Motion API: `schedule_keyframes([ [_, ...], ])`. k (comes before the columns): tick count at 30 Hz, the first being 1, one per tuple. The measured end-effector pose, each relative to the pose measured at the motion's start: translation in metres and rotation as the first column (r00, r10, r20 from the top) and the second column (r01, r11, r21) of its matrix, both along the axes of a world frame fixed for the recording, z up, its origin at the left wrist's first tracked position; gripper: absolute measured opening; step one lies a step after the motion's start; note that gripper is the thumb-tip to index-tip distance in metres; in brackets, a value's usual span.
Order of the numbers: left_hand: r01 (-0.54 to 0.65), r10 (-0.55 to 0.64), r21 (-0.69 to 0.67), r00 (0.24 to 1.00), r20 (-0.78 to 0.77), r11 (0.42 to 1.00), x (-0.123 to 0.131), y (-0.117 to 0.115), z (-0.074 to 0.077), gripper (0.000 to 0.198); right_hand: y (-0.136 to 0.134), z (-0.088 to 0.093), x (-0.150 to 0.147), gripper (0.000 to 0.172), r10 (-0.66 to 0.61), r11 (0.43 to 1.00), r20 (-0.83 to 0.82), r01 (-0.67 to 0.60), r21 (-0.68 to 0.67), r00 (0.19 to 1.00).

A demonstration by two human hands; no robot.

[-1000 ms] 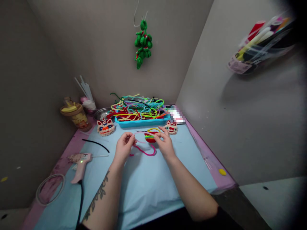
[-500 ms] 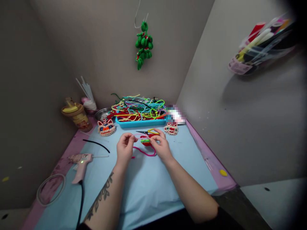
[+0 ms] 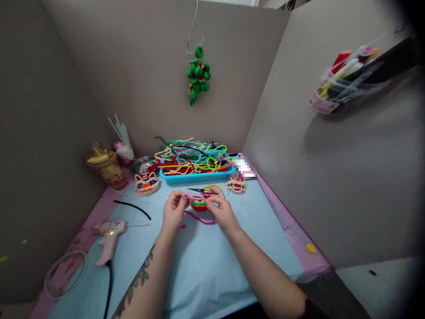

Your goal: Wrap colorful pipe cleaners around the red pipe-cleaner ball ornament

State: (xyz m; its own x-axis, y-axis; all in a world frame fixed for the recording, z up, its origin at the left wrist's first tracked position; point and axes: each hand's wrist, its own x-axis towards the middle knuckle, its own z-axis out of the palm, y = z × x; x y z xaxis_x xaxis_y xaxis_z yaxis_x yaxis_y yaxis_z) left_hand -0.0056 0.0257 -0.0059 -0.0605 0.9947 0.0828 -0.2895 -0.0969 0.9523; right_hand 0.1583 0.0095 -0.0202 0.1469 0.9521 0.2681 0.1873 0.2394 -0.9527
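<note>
My left hand (image 3: 174, 211) pinches one end of a light pink strand (image 3: 195, 195) above the blue table cover. Fingertips of my right hand (image 3: 221, 211) are closed on the strand's other end. Just behind and between my hands sits a small red and green piece (image 3: 199, 206), partly hidden. A magenta fuzzy strand (image 3: 202, 220) curves over the cover below my fingers. Scissors (image 3: 199, 190) with dark blades and yellow-and-red handles lie beyond, their handles close to my right fingers.
A blue tray (image 3: 199, 178) heaped with colored strands stands behind. Two lion-like faces (image 3: 146, 184) flank it. At left are a pink glue gun (image 3: 109, 241), a black strand (image 3: 133, 208), a cup (image 3: 109, 170) and a metal bowl (image 3: 142, 165). A pen holder (image 3: 323, 104) hangs on the right wall.
The view has tilted up slightly, so things sit lower in it. My hands stay close together with the light pink strand, and my left fingers have shifted a little along it.
</note>
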Motion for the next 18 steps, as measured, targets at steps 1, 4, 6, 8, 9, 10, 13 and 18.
schedule_keyframes([
  [1, 0.009, -0.009, -0.018, 0.999, 0.031, 1.000, 0.000, 0.001, 0.000, 0.040, 0.001, -0.002, 0.000, 0.021, 0.011, 1.000, -0.023, -0.011, -0.008, 1.000],
  [4, 0.031, -0.028, -0.060, 0.999, 0.038, 0.998, -0.001, 0.002, 0.000, 0.041, 0.002, -0.006, 0.000, 0.023, 0.029, 0.999, -0.064, -0.029, -0.012, 0.998],
  [6, 0.027, -0.030, -0.051, 0.998, -0.055, 0.998, -0.002, 0.001, 0.001, 0.037, 0.002, -0.006, 0.001, 0.022, 0.020, 1.000, -0.055, -0.020, 0.003, 0.998],
  [8, 0.007, -0.007, 0.001, 0.978, -0.207, 1.000, -0.003, 0.001, 0.003, 0.029, 0.001, -0.004, 0.001, 0.020, 0.000, 1.000, -0.024, 0.001, 0.020, 1.000],
  [9, -0.002, 0.012, 0.037, 0.957, -0.291, 0.999, -0.003, 0.000, 0.003, 0.024, 0.000, -0.003, 0.001, 0.019, -0.011, 0.999, -0.005, 0.011, 0.030, 1.000],
  [10, -0.008, 0.034, 0.071, 0.929, -0.368, 0.997, -0.003, -0.001, 0.003, 0.020, 0.000, -0.001, 0.001, 0.018, -0.019, 0.999, 0.014, 0.018, 0.041, 1.000],
  [13, -0.034, 0.099, 0.133, 0.848, -0.520, 0.990, -0.004, -0.002, 0.003, 0.015, -0.003, 0.003, 0.000, 0.015, -0.027, 0.996, 0.069, 0.022, 0.082, 0.997],
  [18, -0.051, 0.161, 0.196, 0.787, -0.595, 0.979, -0.004, -0.007, 0.006, 0.015, -0.004, 0.002, 0.000, 0.012, -0.030, 0.989, 0.158, 0.006, 0.145, 0.987],
])
